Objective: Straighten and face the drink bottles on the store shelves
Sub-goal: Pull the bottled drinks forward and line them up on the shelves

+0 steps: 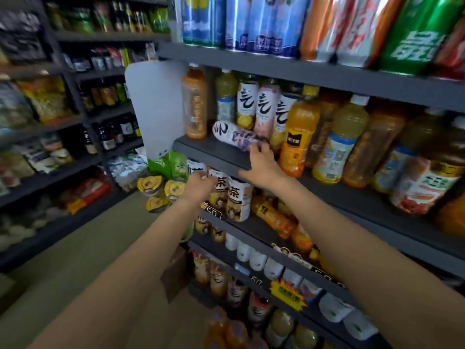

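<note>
A white and purple drink bottle (235, 136) lies on its side on the dark middle shelf (221, 152), base to the left. My right hand (260, 163) reaches over the shelf edge and its fingertips touch the bottle's cap end. Upright bottles stand behind it: an orange one (195, 102), white-labelled ones (247, 102) and a yellow-orange juice bottle (298, 132). One shelf lower, my left hand (201, 183) is curled at the top of a white tea bottle (220, 188). An orange bottle (275, 217) lies tipped over on that lower shelf.
Large bottles (271, 23) fill the top shelf. A white end panel (154, 107) closes the shelf unit's left side. More bottles and white cups (256, 259) sit on lower shelves. Bowls and green bags (166, 177) stand on the floor by the aisle (88, 248).
</note>
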Demonstrator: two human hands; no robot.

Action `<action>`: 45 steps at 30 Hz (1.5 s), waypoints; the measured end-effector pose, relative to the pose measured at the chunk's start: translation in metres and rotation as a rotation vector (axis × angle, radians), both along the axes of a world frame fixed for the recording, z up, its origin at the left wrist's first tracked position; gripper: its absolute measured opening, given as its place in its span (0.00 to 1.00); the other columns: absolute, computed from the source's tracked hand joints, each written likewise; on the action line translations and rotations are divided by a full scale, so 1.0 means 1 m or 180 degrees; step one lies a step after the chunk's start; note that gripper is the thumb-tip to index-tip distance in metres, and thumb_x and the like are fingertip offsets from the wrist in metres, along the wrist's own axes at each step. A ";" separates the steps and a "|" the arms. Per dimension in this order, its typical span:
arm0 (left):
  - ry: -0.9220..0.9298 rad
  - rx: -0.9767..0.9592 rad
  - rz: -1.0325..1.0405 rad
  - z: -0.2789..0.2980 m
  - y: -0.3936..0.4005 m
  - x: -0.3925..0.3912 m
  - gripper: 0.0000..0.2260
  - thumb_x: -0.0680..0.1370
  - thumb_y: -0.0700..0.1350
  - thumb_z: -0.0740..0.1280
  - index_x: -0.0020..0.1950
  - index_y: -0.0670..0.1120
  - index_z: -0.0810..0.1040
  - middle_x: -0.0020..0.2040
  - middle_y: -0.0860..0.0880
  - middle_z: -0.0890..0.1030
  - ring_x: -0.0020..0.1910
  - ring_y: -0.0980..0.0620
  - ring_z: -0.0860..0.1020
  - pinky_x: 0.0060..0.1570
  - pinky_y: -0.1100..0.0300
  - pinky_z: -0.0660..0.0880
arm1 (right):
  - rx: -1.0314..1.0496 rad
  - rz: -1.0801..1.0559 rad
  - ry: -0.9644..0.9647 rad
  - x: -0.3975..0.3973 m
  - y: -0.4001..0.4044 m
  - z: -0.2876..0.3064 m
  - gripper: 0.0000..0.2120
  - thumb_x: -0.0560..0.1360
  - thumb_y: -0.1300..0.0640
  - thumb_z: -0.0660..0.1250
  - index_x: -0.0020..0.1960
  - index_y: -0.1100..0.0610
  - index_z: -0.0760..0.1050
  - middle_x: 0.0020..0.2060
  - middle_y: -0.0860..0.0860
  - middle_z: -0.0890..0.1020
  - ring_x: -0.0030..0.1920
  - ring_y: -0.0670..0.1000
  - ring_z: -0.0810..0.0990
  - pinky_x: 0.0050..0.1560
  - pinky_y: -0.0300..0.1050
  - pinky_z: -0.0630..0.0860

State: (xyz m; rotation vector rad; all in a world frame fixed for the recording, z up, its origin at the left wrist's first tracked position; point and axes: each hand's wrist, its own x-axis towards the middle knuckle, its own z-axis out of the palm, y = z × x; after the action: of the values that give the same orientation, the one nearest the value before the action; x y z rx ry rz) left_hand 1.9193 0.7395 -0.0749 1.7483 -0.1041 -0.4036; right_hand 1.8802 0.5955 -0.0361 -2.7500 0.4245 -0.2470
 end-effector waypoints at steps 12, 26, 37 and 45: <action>-0.0409 0.0052 0.0093 0.016 -0.012 0.087 0.17 0.79 0.42 0.62 0.68 0.41 0.66 0.60 0.43 0.74 0.59 0.47 0.73 0.62 0.50 0.71 | -0.1385 -0.0864 0.0293 0.127 -0.025 -0.008 0.30 0.76 0.51 0.65 0.72 0.62 0.60 0.70 0.61 0.66 0.71 0.62 0.59 0.69 0.54 0.57; -0.0647 -0.0776 -0.0371 0.043 -0.103 0.134 0.27 0.68 0.38 0.76 0.64 0.42 0.70 0.55 0.47 0.80 0.54 0.51 0.79 0.51 0.59 0.76 | 0.1402 -0.0276 -0.1606 0.109 -0.025 -0.028 0.33 0.69 0.59 0.74 0.67 0.67 0.63 0.63 0.63 0.70 0.66 0.62 0.67 0.67 0.57 0.64; -0.1702 0.0486 -0.0268 0.035 -0.107 0.130 0.28 0.71 0.43 0.74 0.65 0.39 0.65 0.61 0.42 0.75 0.61 0.45 0.74 0.57 0.55 0.72 | 0.1069 -0.0322 -0.0973 0.049 -0.033 -0.007 0.27 0.74 0.63 0.67 0.69 0.63 0.61 0.65 0.61 0.65 0.62 0.60 0.72 0.63 0.49 0.70; -0.1824 0.0798 -0.0219 0.016 -0.089 0.109 0.26 0.74 0.41 0.70 0.68 0.36 0.64 0.64 0.38 0.72 0.64 0.41 0.71 0.61 0.56 0.67 | 0.1108 -0.0598 -0.0813 -0.045 -0.043 -0.010 0.20 0.75 0.64 0.65 0.66 0.61 0.66 0.51 0.54 0.78 0.52 0.54 0.79 0.54 0.45 0.74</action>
State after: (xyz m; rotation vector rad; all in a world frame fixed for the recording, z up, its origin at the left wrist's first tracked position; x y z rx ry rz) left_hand 2.0278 0.6503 -0.0587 2.0706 -0.5435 0.0508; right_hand 1.8348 0.5528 -0.0459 -2.3043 0.5938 -0.5128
